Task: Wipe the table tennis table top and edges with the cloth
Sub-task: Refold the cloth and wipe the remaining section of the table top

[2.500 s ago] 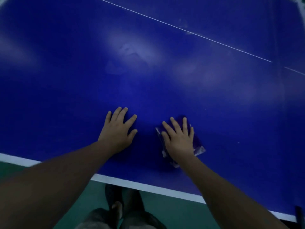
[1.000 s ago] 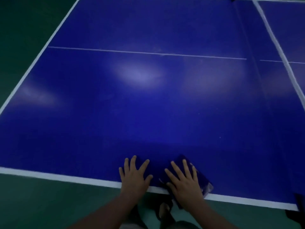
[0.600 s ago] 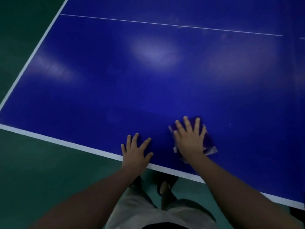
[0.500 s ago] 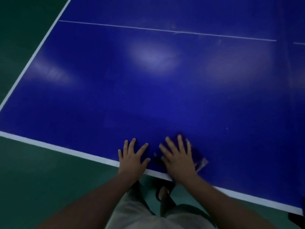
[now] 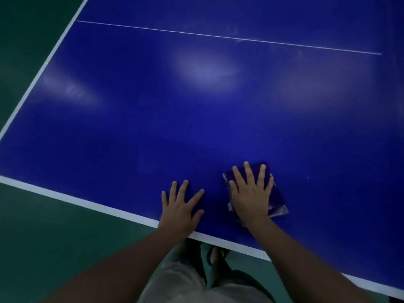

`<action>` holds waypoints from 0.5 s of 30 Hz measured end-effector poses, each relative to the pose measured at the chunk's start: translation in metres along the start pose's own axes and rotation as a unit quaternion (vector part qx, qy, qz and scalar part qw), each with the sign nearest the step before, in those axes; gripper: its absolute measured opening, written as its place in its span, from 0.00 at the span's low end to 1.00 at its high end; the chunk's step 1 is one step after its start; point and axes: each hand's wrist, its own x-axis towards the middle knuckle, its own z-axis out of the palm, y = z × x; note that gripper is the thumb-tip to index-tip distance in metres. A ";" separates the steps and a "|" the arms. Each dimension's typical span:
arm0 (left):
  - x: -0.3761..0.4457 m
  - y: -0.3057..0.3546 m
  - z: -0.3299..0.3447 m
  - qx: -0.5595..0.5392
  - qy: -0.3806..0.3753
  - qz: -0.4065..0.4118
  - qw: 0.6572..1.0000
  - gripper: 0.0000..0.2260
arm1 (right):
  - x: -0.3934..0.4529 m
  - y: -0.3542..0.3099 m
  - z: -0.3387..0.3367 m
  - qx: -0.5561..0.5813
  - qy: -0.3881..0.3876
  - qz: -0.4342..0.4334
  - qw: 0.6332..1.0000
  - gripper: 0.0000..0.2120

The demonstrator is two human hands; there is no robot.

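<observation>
The blue table tennis table (image 5: pixel 196 119) fills most of the view, with a white stripe along its near edge (image 5: pixel 91 204). A folded purple cloth (image 5: pixel 276 200) lies on the top close to that edge. My right hand (image 5: pixel 250 194) presses flat on the cloth with fingers spread and straight. My left hand (image 5: pixel 180 207) rests flat on the bare blue surface just left of it, fingers spread, its wrist over the white edge stripe.
A thin white centre line (image 5: pixel 229 37) crosses the far part of the top. The white left edge (image 5: pixel 43 66) runs up to the far left. Green floor (image 5: pixel 43 248) lies below and to the left. My legs and feet (image 5: pixel 207 270) stand under the near edge.
My right hand has pushed the cloth away from the near edge, further onto the top and slightly to the right. My left hand has stayed flat by the edge.
</observation>
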 end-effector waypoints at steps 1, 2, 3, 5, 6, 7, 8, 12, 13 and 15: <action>0.006 -0.001 -0.003 0.002 0.002 0.012 1.000 0.27 | -0.010 -0.001 0.003 -0.008 -0.004 -0.031 0.999 0.24; 0.013 -0.001 -0.006 0.009 0.002 0.025 1.000 0.27 | -0.023 0.001 0.005 -0.018 -0.014 -0.070 0.997 0.25; 0.020 -0.002 -0.009 0.016 0.002 0.038 0.999 0.27 | -0.037 0.009 0.006 -0.028 -0.030 -0.110 0.993 0.25; 0.037 -0.003 -0.017 0.023 0.000 0.067 0.997 0.27 | -0.056 0.032 0.006 -0.045 -0.059 -0.156 0.985 0.24; 0.045 -0.003 -0.021 0.023 -0.001 0.081 0.996 0.27 | -0.058 0.045 0.003 -0.050 -0.066 -0.156 0.984 0.24; 0.052 -0.004 -0.025 0.024 -0.003 0.092 0.995 0.27 | -0.054 0.056 -0.001 -0.051 -0.072 -0.138 0.986 0.24; 0.060 -0.005 -0.028 0.026 -0.008 0.099 0.995 0.26 | -0.044 0.063 -0.007 -0.052 -0.077 -0.109 0.990 0.26; 0.085 -0.009 -0.044 0.036 -0.021 0.120 0.992 0.27 | 0.028 0.060 -0.031 -0.001 -0.050 0.058 0.997 0.30; 0.091 -0.010 -0.047 0.038 -0.023 0.125 0.991 0.27 | 0.051 0.053 -0.034 0.029 -0.038 0.108 0.993 0.29; 0.103 -0.012 -0.054 0.037 -0.025 0.127 0.991 0.27 | 0.098 0.033 -0.042 0.090 -0.012 0.190 0.978 0.27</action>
